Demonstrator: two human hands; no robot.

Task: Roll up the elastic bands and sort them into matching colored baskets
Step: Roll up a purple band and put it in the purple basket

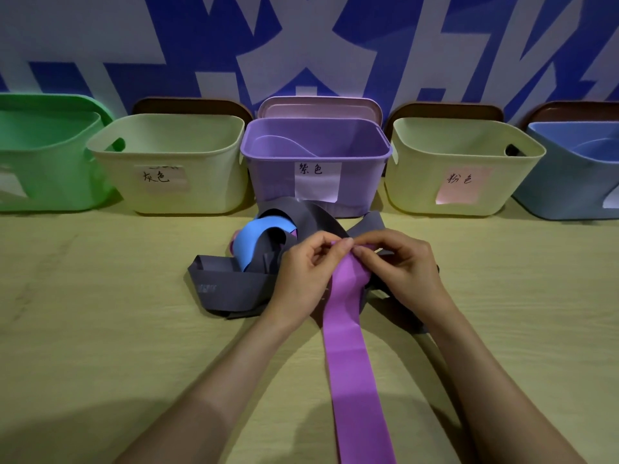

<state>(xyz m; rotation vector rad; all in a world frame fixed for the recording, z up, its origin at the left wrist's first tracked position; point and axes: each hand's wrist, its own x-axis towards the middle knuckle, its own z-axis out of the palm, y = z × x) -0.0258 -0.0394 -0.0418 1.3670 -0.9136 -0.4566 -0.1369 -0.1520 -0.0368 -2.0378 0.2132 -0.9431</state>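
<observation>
I am pinching the far end of the purple band [350, 356] with my left hand [301, 269] and my right hand [405, 266], fingertips closed on its edge. The band is lying along the table [100, 313] toward me, partly over the grey bands [231, 291]. I judge I am only starting the roll. Next I should be turning the end tightly and evenly, before it goes to the purple basket [278, 182] just behind the pile.

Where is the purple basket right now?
Head view, back row centre: between the left cream basket and right cream basket, just behind the band pile; purple basket.
</observation>
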